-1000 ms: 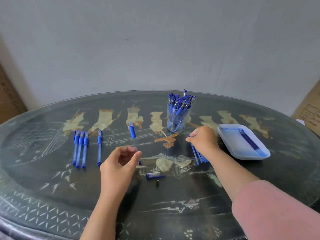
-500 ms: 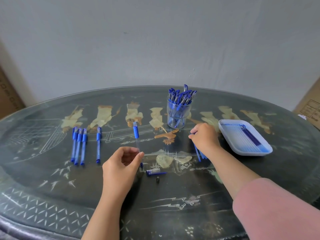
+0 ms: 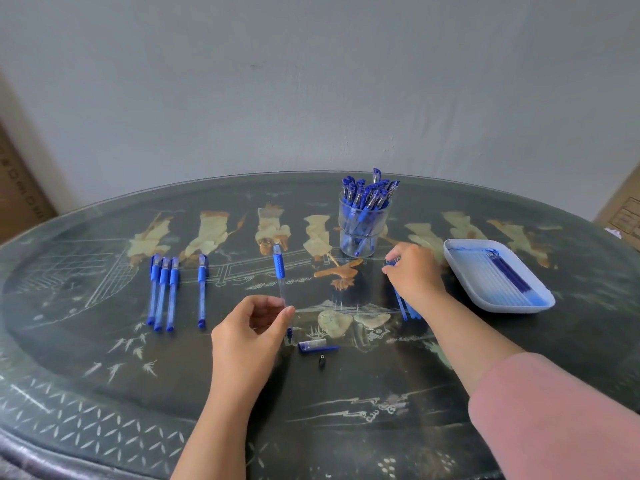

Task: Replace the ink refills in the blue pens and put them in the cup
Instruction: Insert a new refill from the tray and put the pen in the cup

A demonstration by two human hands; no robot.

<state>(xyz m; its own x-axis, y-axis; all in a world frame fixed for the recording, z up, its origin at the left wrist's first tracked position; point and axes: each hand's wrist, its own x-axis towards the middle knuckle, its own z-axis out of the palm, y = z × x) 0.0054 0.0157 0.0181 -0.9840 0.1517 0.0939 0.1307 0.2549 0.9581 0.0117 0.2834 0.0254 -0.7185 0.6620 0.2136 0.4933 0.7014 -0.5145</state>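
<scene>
Clear cup (image 3: 347, 231) stands packed with blue pens (image 3: 364, 196); four pens (image 3: 161, 292) lie left.

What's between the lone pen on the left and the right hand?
Head view: just the clear pen barrel, pinched by the left hand; otherwise bare tabletop from the lone pen to the right hand, which grips refills.

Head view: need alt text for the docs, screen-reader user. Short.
The left hand pinches a clear pen barrel while the right hand grips loose blue refills on a dark table. A glass cup full of blue pens and a white tray of refills sit behind; four pens lie at left.
</scene>
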